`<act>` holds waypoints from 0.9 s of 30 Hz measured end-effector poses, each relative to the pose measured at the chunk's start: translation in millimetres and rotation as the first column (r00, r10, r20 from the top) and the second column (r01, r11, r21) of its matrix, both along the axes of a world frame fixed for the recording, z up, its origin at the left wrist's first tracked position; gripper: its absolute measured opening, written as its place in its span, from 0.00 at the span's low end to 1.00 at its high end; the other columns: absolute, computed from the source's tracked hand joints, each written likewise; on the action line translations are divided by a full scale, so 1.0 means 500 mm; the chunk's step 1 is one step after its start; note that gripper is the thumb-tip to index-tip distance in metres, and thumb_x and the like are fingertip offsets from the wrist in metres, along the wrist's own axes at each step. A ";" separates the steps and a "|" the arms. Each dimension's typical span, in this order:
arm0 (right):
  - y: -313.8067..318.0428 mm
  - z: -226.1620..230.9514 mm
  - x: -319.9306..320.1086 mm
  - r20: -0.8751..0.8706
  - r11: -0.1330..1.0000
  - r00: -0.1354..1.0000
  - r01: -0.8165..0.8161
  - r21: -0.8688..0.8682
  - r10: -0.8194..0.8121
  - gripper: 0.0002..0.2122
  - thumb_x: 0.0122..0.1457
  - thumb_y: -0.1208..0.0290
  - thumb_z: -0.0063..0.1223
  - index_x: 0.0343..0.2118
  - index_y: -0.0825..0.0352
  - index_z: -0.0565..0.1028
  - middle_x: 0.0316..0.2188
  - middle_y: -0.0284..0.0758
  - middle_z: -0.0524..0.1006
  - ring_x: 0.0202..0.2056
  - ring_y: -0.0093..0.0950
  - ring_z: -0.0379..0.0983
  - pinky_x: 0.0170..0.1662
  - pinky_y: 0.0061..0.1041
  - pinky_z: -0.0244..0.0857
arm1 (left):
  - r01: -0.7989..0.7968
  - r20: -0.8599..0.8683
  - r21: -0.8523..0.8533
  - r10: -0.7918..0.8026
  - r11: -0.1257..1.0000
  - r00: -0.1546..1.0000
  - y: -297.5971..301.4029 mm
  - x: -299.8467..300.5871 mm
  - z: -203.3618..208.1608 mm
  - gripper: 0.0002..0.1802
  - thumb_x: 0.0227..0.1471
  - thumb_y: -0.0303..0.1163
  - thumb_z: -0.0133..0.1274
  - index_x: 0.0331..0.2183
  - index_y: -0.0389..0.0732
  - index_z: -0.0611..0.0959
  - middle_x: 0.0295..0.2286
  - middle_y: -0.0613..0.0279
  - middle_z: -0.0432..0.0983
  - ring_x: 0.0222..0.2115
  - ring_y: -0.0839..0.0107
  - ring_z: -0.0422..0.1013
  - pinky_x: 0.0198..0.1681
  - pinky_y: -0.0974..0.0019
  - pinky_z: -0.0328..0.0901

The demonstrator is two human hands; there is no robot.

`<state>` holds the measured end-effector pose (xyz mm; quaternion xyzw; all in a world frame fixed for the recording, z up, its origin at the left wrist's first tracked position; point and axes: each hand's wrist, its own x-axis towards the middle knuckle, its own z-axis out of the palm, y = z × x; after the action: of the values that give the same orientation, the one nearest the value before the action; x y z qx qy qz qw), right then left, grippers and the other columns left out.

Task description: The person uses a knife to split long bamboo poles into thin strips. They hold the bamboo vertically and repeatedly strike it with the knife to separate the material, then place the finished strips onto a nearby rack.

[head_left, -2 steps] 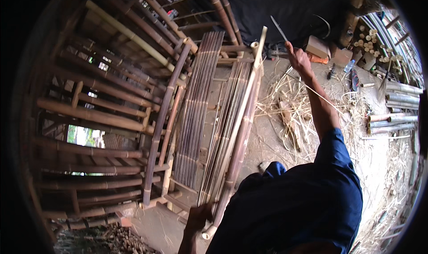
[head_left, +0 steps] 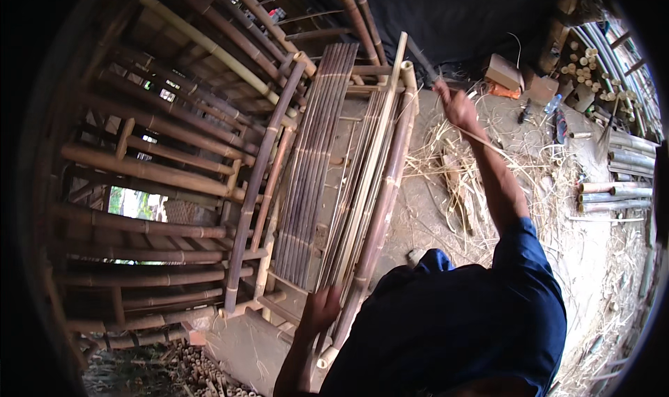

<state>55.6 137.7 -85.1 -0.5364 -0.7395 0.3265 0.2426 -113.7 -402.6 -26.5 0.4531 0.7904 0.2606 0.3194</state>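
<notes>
My right hand (head_left: 460, 109) is wrapped round the handle of a knife. Its long, slightly blurred blade (head_left: 422, 56) points up and left, toward the far end of a pale bamboo strip (head_left: 376, 136). This strip lies lengthwise over thinner, darker bamboo slats (head_left: 343, 219) inside a long bamboo frame (head_left: 382, 219). At the near end of the slats, my left hand (head_left: 323, 309) is closed round what appears to be the pale strip's near end; the fingers partly hide it. Left of the gap is a panel of dark bamboo slats (head_left: 315, 167).
A bamboo railing structure (head_left: 167, 223) stands along the left. Shavings (head_left: 460, 181) litter the floor to the right. Beyond them are a cardboard box (head_left: 503, 72), a plastic bottle (head_left: 552, 104) and stacked bamboo poles (head_left: 613, 196). Dark sheeting (head_left: 460, 21) hangs at the back.
The knife has moved left and down, bringing its blade closer to the strip's far end. My left hand has shifted slightly up and right. The whole view has shifted a little.
</notes>
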 end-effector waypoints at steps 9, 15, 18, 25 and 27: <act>-0.520 -0.046 -0.081 -0.007 0.743 0.768 -0.618 0.254 0.641 0.33 0.62 0.36 0.33 0.36 0.69 0.74 0.22 0.50 0.77 0.25 0.50 0.76 0.29 0.43 0.70 | -0.342 0.463 0.217 0.212 0.914 0.861 0.369 -0.024 -0.042 0.46 0.53 0.46 0.61 0.63 0.37 0.58 0.15 0.75 0.65 0.11 0.86 0.56 0.12 0.77 0.52; -0.319 -0.117 -0.116 0.370 0.789 0.874 -0.457 0.410 0.314 0.27 0.67 0.45 0.25 0.42 0.66 0.71 0.11 0.33 0.65 0.11 0.25 0.61 0.12 0.28 0.53 | -0.137 0.373 0.222 0.046 0.965 0.927 0.297 0.010 0.018 0.36 0.57 0.33 0.54 0.61 0.30 0.61 0.12 0.78 0.63 0.10 0.89 0.57 0.09 0.78 0.54; -0.079 -0.176 -0.045 0.594 0.438 0.770 -0.463 0.770 -0.231 0.27 0.71 0.53 0.16 0.57 0.63 0.68 0.11 0.27 0.61 0.10 0.13 0.53 0.09 0.15 0.47 | 0.045 0.294 0.212 -0.108 0.976 0.950 0.193 0.058 0.036 0.38 0.56 0.28 0.51 0.62 0.25 0.55 0.14 0.77 0.63 0.14 0.89 0.57 0.14 0.78 0.52; -0.185 -0.057 -0.028 0.183 0.801 0.877 -0.481 0.357 0.445 0.37 0.62 0.33 0.21 0.26 0.65 0.75 0.20 0.46 0.77 0.23 0.35 0.77 0.29 0.42 0.73 | -0.032 0.535 -0.015 0.035 0.999 0.844 0.031 0.050 0.035 0.37 0.57 0.26 0.50 0.61 0.22 0.54 0.28 0.67 0.75 0.24 0.84 0.66 0.27 0.78 0.62; -0.117 -0.163 -0.005 0.194 0.355 0.980 -0.194 0.915 0.037 0.34 0.65 0.37 0.28 0.18 0.63 0.72 0.11 0.36 0.67 0.12 0.26 0.63 0.17 0.27 0.65 | 0.021 0.441 0.043 -0.038 0.999 0.897 0.025 0.049 0.040 0.37 0.57 0.27 0.50 0.61 0.23 0.55 0.36 0.60 0.77 0.33 0.77 0.71 0.36 0.73 0.66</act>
<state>52.9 79.2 -166.7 -0.2740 -0.8451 -0.1695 0.4267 -89.0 -390.1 -6.3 0.3999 0.6854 0.3664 0.4859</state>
